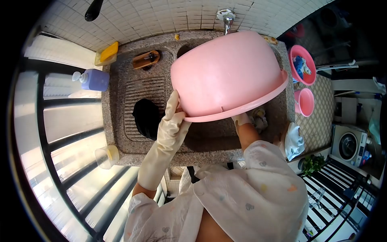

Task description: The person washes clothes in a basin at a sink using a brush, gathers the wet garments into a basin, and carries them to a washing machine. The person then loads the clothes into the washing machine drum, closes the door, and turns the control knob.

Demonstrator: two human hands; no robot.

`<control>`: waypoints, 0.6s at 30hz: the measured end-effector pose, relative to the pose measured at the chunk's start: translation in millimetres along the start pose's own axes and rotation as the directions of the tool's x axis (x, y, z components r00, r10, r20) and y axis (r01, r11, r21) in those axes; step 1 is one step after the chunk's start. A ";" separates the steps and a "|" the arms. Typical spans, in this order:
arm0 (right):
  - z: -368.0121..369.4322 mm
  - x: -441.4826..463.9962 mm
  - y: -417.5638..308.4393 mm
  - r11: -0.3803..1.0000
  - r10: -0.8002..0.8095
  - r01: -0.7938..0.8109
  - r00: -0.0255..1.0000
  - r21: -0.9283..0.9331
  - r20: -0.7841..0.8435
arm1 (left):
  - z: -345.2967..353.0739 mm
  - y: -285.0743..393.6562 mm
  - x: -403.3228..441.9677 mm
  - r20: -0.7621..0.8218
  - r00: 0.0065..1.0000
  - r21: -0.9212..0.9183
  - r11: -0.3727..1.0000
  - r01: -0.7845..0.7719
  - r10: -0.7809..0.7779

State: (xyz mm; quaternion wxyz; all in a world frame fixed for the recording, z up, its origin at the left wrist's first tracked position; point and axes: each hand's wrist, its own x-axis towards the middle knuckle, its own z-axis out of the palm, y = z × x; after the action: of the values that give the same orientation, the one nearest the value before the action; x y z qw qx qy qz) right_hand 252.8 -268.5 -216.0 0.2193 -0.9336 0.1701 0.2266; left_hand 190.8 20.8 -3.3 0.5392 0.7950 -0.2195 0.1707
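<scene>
1 left hand (171,123) grips a pink basin (227,74) (right hand (241,119): fingers hidden, cannot tell)

Gloved hands (171,127) at tilted pink basin (227,76) over stone sink (217,156); black cloth (146,119) nearby.

1 large basin (227,76), 1 tap (228,23)

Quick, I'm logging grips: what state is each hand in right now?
Left hand: closed, holding the pink basin near its rim.
Right hand: mostly hidden behind the basin; open or closed cannot be told.
</scene>
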 end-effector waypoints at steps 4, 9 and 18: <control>-39.9 1.8 24.1 0.970 0.023 -0.022 1.000 0.241 -0.002 | -2.4 -7.7 -18.7 0.034 0.998 -0.013 0.998 0.057 -0.057; -165.2 16.8 35.1 0.822 0.048 0.029 0.992 0.568 -0.119 | 6.8 5.5 -37.9 -0.036 0.992 0.000 0.993 0.120 -0.120; -301.6 -7.3 -207.6 0.887 -0.454 0.447 0.799 -0.114 -0.393 | 79.3 14.5 -59.2 0.062 0.498 -0.653 0.342 0.676 -0.865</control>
State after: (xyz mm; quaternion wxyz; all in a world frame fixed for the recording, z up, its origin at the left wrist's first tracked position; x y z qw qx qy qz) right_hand 438.4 -238.1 98.3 0.2190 -0.9751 -0.0163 -0.0313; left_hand 135.8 -48.0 -50.6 0.8004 0.5491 0.2296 -0.0711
